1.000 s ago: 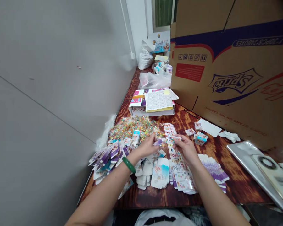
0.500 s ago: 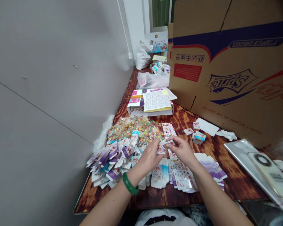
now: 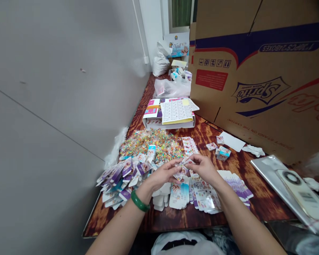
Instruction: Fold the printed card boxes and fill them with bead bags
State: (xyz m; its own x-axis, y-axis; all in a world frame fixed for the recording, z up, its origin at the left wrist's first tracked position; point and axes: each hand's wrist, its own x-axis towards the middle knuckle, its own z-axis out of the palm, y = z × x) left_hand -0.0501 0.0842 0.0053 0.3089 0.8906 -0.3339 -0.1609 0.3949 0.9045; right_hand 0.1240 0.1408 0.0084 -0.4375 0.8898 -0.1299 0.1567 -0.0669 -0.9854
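Note:
My left hand (image 3: 162, 175) grips a small printed carton (image 3: 181, 174), thumb and fingers around its sides. At the carton's top, the fingers of my right hand (image 3: 202, 169) pinch a small white printed piece; whether it is a folded sticker sheet or the carton's flap, I cannot tell. Below the hands lie flat white-and-blue cartons (image 3: 179, 196) and a fanned stack of sticker sheets (image 3: 206, 196). To the left is a heap of purple and white cartons (image 3: 127, 177). Behind it spreads a pile of small wrapped colourful candies (image 3: 154, 141).
Purple flat cartons (image 3: 236, 186) lie right of my right forearm. A few small closed boxes (image 3: 223, 153) sit farther back. A phone (image 3: 299, 191) rests on a silver packet at right. A large brown cardboard box (image 3: 255, 88) stands behind; a grey wall (image 3: 55, 106) borders the left.
The fingers of my left hand have spread lower around the carton, showing more of its printed side. My right hand stays at the carton's top, nearly in the same place.

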